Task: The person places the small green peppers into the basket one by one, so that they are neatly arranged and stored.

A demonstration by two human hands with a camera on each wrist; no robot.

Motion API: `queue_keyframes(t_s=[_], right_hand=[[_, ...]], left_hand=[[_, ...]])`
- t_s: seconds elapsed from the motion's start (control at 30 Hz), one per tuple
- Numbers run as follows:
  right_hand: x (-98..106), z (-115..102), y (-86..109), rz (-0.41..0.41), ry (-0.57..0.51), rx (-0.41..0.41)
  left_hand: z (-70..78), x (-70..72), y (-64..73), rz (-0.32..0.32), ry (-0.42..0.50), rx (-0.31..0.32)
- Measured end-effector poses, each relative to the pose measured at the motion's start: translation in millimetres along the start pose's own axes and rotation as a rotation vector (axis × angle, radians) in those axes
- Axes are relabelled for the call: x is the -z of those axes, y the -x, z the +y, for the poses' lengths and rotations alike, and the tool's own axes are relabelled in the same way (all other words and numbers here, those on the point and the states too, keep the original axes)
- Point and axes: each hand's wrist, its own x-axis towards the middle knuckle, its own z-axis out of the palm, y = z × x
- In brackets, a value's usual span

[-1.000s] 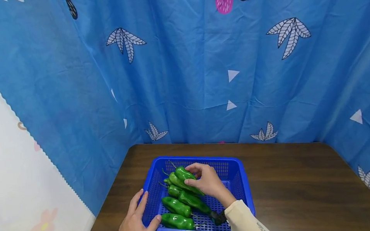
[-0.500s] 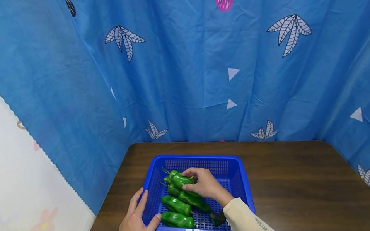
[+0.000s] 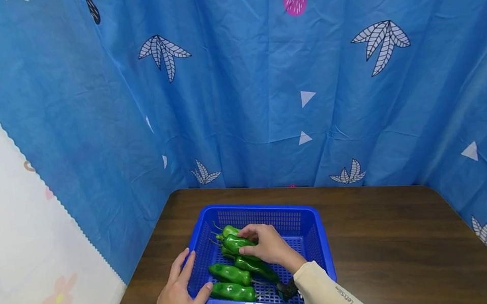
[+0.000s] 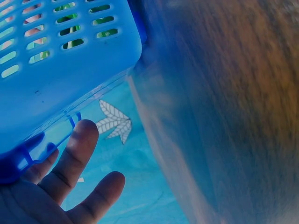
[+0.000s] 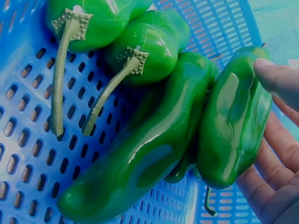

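In the head view my right hand (image 3: 268,245) holds a glossy green pepper (image 3: 236,244) between thumb and fingers, over other peppers in a blue basket (image 3: 255,207). Close up in the right wrist view, the thumb (image 5: 278,81) lies on the top of that pepper and the fingers along its far side. Two peppers (image 3: 233,291) lie side by side at the front left of the basket, a longer one (image 3: 259,269) just behind, and a lighter green one (image 3: 231,230) farther back. My left hand (image 3: 177,297) rests against the basket's left side, fingers extended, thumb near the front corner.
The slotted basket stands on a dark brown wooden table (image 3: 399,244). Behind it hangs a blue patterned curtain (image 3: 236,96), and a white cloth (image 3: 10,203) hangs at the left. A dark wrist camera (image 3: 287,289) sits under my right wrist, inside the basket's outline.
My right hand has brought the held pepper from the back of the pile toward the front left. A pepper near the front has shifted slightly nearer. My left hand has stayed at the basket.
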Motion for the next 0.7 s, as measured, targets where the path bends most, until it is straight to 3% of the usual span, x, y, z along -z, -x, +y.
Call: queue_keyframes(t_s=[0.7], right_hand=[[-0.4, -1.6, 3.5, 0.064, 0.015, 0.020]], left_hand=[[1.1, 0.2, 1.7, -0.008, 0.004, 0.015]])
